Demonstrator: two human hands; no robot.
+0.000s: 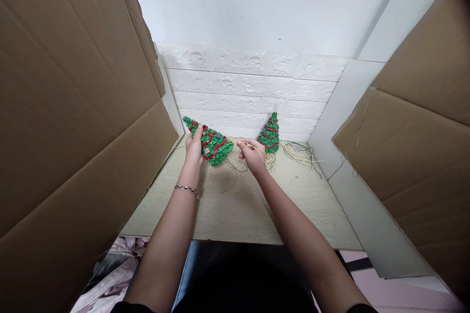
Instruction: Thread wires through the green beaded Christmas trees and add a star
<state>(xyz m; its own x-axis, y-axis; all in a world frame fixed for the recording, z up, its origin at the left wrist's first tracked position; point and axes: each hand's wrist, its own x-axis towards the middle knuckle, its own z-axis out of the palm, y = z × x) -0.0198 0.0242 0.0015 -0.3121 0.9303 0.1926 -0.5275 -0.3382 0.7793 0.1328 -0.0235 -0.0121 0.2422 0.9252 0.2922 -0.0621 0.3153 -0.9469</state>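
Observation:
A small green Christmas tree [216, 145] with red garland lies tilted in my left hand [195, 145], its tip toward the upper left and its base toward the right. The fingers are wrapped round its middle. Just right of the base, my right hand [252, 152] pinches a thin pale wire [253, 145] between thumb and fingers. Several thin wires [235, 166] hang below the tree's base. Behind my right hand a second decorated tree [270, 134] stands upright near the wall, with wires bunched at its foot.
A loose coil of yellow, white and dark wires [303, 155] lies on the wooden tabletop [235, 215] at the right. Large cardboard sheets rise at the left [73, 88] and right [418, 107]. A white brick-patterned wall [238, 80] closes the back.

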